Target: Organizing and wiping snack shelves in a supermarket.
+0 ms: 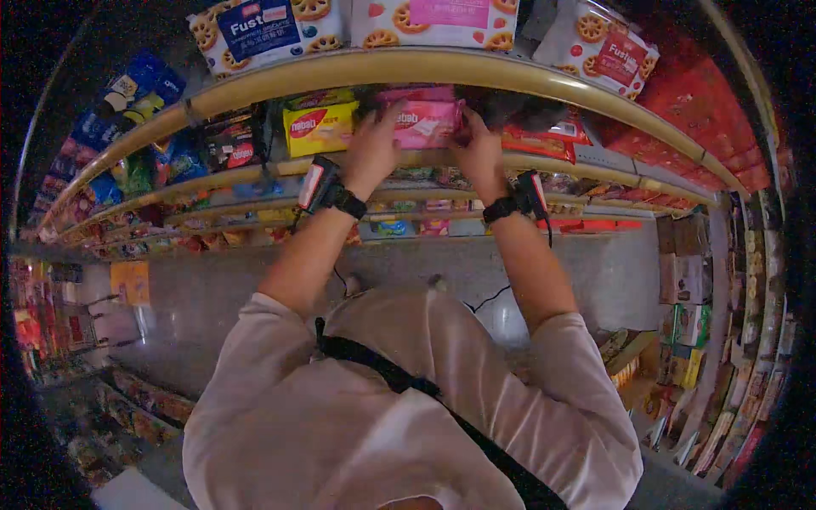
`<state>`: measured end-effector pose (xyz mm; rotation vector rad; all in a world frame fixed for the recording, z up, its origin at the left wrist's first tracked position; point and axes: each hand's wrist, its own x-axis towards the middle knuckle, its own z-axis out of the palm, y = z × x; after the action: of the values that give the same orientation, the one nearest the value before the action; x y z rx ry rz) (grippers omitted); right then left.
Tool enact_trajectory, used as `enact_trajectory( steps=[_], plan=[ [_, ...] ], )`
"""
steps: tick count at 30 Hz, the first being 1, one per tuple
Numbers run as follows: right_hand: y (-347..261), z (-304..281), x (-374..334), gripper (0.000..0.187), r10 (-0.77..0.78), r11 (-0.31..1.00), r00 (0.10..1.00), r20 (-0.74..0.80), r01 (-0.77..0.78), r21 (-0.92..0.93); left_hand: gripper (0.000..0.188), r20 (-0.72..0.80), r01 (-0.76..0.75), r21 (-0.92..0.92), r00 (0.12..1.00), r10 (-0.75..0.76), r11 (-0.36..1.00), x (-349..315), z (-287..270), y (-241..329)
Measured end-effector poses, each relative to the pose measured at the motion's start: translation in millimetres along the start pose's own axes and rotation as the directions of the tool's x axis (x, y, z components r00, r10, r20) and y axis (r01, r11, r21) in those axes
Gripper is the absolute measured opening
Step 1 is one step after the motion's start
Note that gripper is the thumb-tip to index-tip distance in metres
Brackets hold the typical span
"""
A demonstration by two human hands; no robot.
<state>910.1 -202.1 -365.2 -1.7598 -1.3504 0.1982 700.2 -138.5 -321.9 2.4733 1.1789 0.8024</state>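
Note:
A pink snack packet (423,125) lies on the shelf in front of me, at the front of a row of similar pink packets. My left hand (374,151) holds its left end, fingers curled at the edge. At its right end my right hand (478,155) grips with thumb and fingers bent round the edge. Just left of my left hand is a yellow snack packet (321,129). Red packets (540,140) lie to the right of my right hand. Both wrists carry a black strap with a small device on it.
A yellowish shelf rail (442,68) curves above my hands, with white biscuit bags (272,32) on the shelf over it. Black packets (229,140) sit farther left. Lower shelves with colourful packages run below. Stacked boxes (687,280) stand at the right.

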Motion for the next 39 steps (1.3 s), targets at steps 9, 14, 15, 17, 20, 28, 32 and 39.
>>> enact_trajectory(
  steps=[9,14,15,17,20,28,32,39],
  plan=[
    [-2,-5,-13,0.061,-0.111,0.988,0.993,-0.038,0.106,-0.112,0.068,-0.029,0.100,-0.037,0.994,-0.101,0.994,-4,5,13],
    [-10,-4,-22,0.057,-0.185,0.978,0.978,-0.099,0.173,-0.116,0.071,-0.041,0.127,0.000,0.991,-0.127,0.992,-6,3,10],
    [-8,-1,-22,0.055,-0.168,0.982,0.981,-0.099,0.158,-0.100,0.072,-0.022,0.146,-0.031,0.989,-0.147,0.989,-7,-2,12],
    [-8,-1,-27,0.054,-0.222,0.973,0.966,-0.129,0.211,-0.092,0.073,0.116,0.284,-0.046,0.954,-0.277,0.958,-16,-14,18],
    [-12,-13,-35,0.054,-0.230,0.967,0.968,-0.101,0.216,-0.132,0.070,-0.043,0.088,0.098,0.996,-0.084,0.991,-49,-37,38],
    [-116,9,-54,0.032,-0.327,0.943,0.937,0.120,0.315,0.108,0.043,-0.113,0.097,0.011,0.989,-0.095,0.995,-121,-154,-52],
    [-215,72,-31,0.037,-0.531,0.847,0.836,0.138,0.524,0.091,0.034,-0.294,0.178,0.025,0.942,-0.163,0.984,-128,-203,-136],
    [-316,211,34,0.060,-0.454,0.857,0.813,0.365,0.510,-0.072,0.029,-0.229,0.053,-0.144,0.970,-0.085,0.988,-162,-225,-224]
  ],
)
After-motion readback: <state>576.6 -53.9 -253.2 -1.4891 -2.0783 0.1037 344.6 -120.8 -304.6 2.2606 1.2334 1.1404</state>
